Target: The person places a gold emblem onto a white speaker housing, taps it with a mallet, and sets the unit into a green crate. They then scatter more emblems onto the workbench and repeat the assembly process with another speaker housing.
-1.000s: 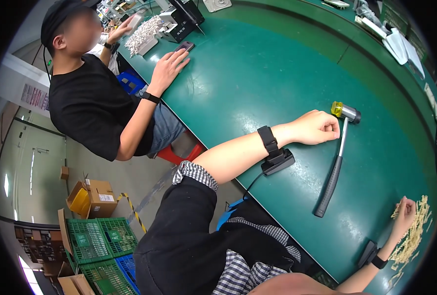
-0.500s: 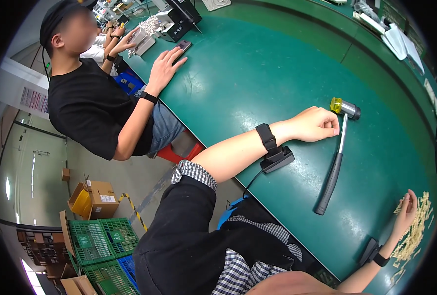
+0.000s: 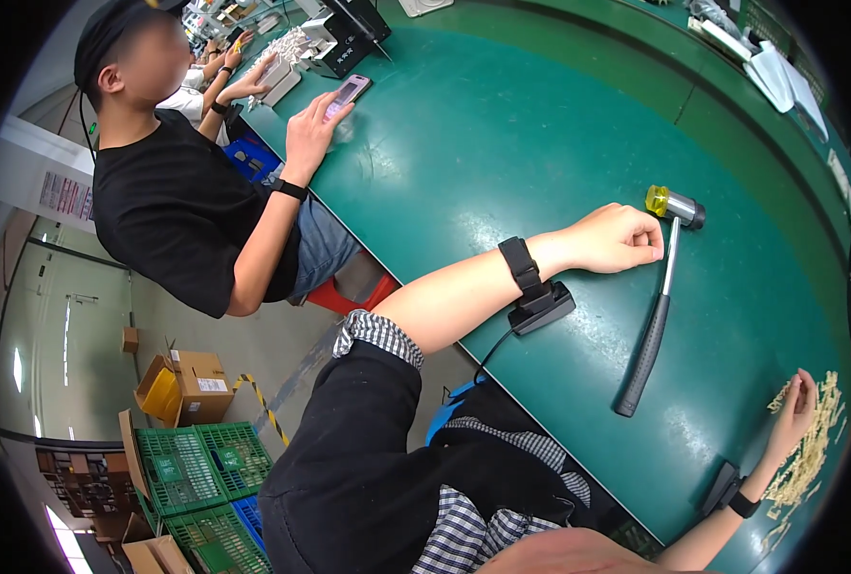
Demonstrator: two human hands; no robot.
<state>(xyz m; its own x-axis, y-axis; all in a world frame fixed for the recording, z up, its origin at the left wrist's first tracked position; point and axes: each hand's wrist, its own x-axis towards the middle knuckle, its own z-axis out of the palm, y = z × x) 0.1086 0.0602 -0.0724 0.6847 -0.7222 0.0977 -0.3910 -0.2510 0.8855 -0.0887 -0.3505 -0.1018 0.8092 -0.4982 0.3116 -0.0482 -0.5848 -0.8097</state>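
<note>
You rest your loosely fisted left hand [image 3: 618, 239] beside the black-gripped metal mallet [image 3: 654, 330] slanting toward the green tabletop's [image 3: 502, 163] near edge, your right hand [image 3: 793, 411], hold unclear, at pale thin strips [image 3: 810, 453]; grasping the mallet would need uncurled fingers.

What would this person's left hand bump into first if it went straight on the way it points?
Most likely the hammer, at its metal shaft, which lies just beyond the left hand. The hand's height above the table is hard to judge, so it might pass over.
</note>
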